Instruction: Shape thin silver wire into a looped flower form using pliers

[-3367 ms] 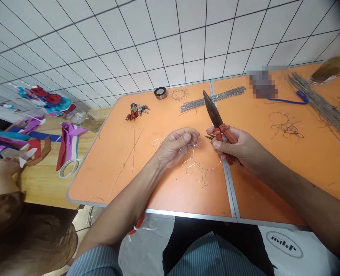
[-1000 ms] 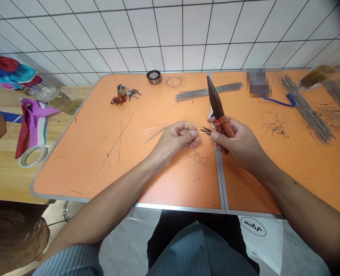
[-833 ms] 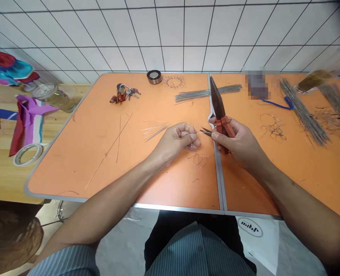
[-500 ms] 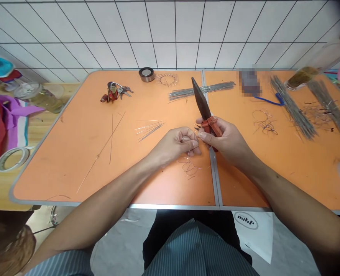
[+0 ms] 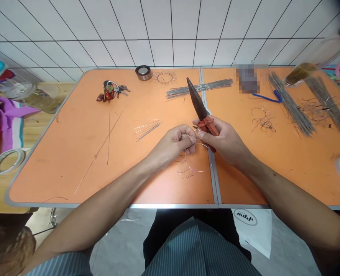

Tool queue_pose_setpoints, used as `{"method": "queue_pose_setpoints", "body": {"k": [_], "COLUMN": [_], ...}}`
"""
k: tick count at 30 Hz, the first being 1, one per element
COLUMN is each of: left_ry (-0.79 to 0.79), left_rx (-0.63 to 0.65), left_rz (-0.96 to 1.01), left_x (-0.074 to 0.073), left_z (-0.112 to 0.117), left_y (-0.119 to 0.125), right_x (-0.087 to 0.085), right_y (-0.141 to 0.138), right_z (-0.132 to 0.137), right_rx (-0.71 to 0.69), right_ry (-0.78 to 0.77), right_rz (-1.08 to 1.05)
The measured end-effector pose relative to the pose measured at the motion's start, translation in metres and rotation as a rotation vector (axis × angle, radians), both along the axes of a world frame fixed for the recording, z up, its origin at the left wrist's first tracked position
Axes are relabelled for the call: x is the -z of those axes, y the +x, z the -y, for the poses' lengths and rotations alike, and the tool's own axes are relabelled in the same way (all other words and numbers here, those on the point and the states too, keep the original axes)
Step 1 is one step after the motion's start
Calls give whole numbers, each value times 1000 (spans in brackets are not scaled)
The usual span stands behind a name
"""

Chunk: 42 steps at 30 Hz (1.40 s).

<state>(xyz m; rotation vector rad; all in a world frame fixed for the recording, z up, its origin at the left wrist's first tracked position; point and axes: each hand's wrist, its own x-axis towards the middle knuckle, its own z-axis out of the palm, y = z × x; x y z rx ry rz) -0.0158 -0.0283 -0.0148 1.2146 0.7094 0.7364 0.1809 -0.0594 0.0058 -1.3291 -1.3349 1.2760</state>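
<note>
My left hand [image 5: 175, 143] is closed in a pinch on a thin looped wire piece [image 5: 193, 164] that hangs down to the orange table [image 5: 101, 161]. My right hand [image 5: 225, 140] is wrapped round the red handles of long-nose pliers [image 5: 199, 105], whose dark jaws point up and away. Its fingertips meet the left hand's at the wire. A small dark cutter tip shows between the two hands.
On the table lie loose thin wires [image 5: 147, 128], a bundle of straight wires [image 5: 198, 88], a key bunch [image 5: 110, 91], a tape roll [image 5: 143, 72], a wire ring [image 5: 164, 76], more wire bundles [image 5: 290, 103] and bent wire [image 5: 261, 120]. Coloured paper [image 5: 5, 122] and tape [image 5: 4, 160] lie left.
The hands have come together at the wire, and the wire piece now hangs in a wider loop. The view has shifted slightly; the pliers tilt more to the left.
</note>
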Motion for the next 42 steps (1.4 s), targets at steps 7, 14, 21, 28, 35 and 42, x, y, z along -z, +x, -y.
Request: {"method": "queue_pose_setpoints", "body": {"k": [7, 14, 21, 28, 35, 42], "left_ry": [124, 154, 204, 46, -141, -272], "left_rx": [-18, -21, -102, -196, -111, -113], "left_rz": [16, -30, -56, -32, 8, 103], "left_x": [-2, -3, -1, 1, -1, 0], "left_z": [-1, -1, -1, -4, -7, -13], "left_y": [1, 1, 1, -1, -6, -8], "right_x": [4, 5, 5, -2, -6, -6], "right_y": [0, -1, 2, 1, 0, 6], "right_z": [-1, -1, -3, -2, -2, -4], "right_rx": [-55, -32, -34, 41, 38, 65], "right_ry": [-61, -65, -100, -62, 0, 27], "right_rz": [-81, -69, -54, 5, 62, 80]}}
